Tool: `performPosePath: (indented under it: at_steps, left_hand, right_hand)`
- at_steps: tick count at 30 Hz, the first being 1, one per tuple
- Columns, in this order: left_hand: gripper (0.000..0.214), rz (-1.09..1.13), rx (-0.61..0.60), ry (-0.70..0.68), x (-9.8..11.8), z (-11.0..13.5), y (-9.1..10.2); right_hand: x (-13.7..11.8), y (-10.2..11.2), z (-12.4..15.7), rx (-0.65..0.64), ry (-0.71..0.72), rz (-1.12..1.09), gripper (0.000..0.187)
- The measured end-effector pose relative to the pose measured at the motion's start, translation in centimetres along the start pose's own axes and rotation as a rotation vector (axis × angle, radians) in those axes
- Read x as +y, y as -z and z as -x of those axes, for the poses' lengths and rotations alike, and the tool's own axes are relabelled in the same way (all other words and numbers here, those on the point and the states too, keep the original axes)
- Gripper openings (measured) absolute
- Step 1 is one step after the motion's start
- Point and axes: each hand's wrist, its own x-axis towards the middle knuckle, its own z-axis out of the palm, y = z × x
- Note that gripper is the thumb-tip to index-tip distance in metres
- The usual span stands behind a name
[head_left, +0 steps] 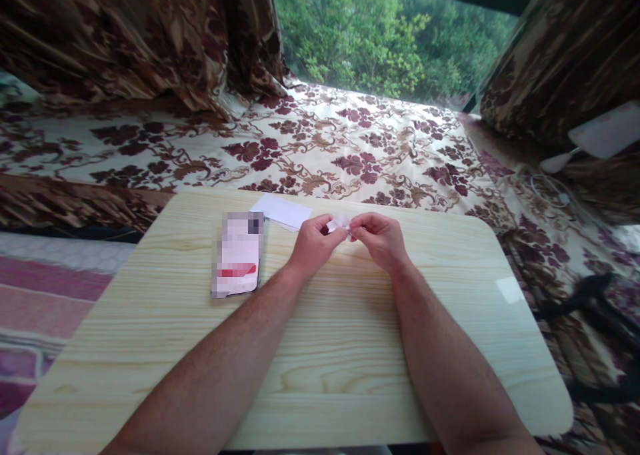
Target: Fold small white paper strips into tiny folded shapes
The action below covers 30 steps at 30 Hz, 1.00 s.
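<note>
A small piece of folded white paper point(339, 223) is pinched between my two hands, above the far half of the wooden table point(345, 348). My left hand point(315, 243) grips its left side with thumb and fingers. On the other side, my right hand point(381, 238) has its fingertips closed on the paper's right edge. Exactly how the paper is folded is too small to make out. Behind my left hand lies a short stack of white paper sheets point(283, 211), near the table's far edge.
A phone point(239, 251), its screen lit and blurred out, lies left of my left forearm. Past the table stretches a flowered cloth point(350, 148) below a window. Curtains point(145, 35) hang at both sides. A pale lamp-like object point(605, 131) and a cable point(547, 191) are at right.
</note>
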Motion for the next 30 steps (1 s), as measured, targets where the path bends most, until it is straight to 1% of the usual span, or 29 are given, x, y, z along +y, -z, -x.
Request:
performPosePath:
  at_steps: [6,12,19,25,30]
  left_hand:
    - [0.02,-0.039,0.04,0.019,-0.04,0.01,-0.13]
    - [0.022,-0.042,0.046,0.008,-0.23,-0.15,-0.2]
    - [0.024,-0.042,0.009,-0.016,-0.22,-0.05,-0.23]
    - [0.023,-0.03,-0.015,-0.01,-0.22,0.06,-0.15]
    - [0.023,-0.029,-0.035,-0.018,-0.54,0.08,-0.14]
  right_hand:
    - [-0.03,-0.07,0.1,-0.04,0.003,0.02,0.01]
    - [0.2,-0.31,0.2,-0.005,0.02,0.047,0.008]
    - [0.26,-0.32,0.13,0.042,0.032,0.046,0.005]
    - [0.29,-0.28,0.12,0.041,0.023,-0.008,0.004]
    - [0.15,-0.31,0.09,0.062,0.016,0.0,0.005]
